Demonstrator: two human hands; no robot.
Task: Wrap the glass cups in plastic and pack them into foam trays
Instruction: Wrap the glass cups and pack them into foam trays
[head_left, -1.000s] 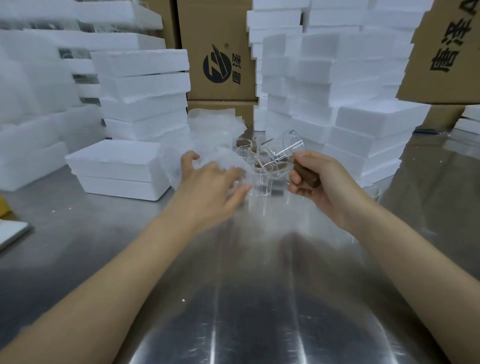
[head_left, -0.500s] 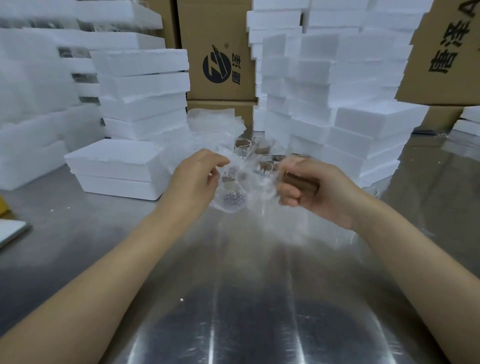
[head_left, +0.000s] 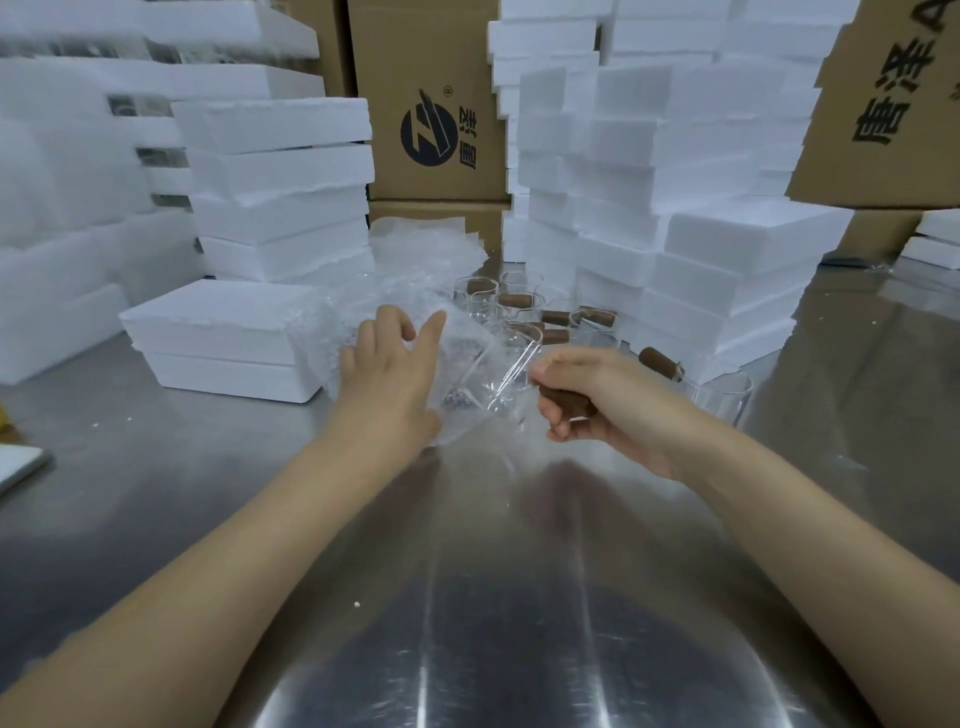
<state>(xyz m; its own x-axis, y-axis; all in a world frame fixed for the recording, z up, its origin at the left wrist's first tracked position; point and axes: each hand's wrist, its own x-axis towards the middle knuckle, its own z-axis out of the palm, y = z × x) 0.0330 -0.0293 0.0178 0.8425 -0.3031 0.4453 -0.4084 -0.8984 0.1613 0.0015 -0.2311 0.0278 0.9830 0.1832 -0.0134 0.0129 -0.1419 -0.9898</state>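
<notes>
The right hand (head_left: 608, 402) holds a glass cup (head_left: 506, 371) above the steel desk (head_left: 467, 597), fingers (head_left: 553, 410) closed around its brown handle (head_left: 569, 404). The cup body projects leftward, tilted, into a bubble-wrap sheet (head_left: 462, 364). The left hand (head_left: 389, 379) supports that sheet, fingers (head_left: 431, 332) spread against it. More cups (head_left: 519, 306) stand behind, near the foam trays (head_left: 228, 338).
</notes>
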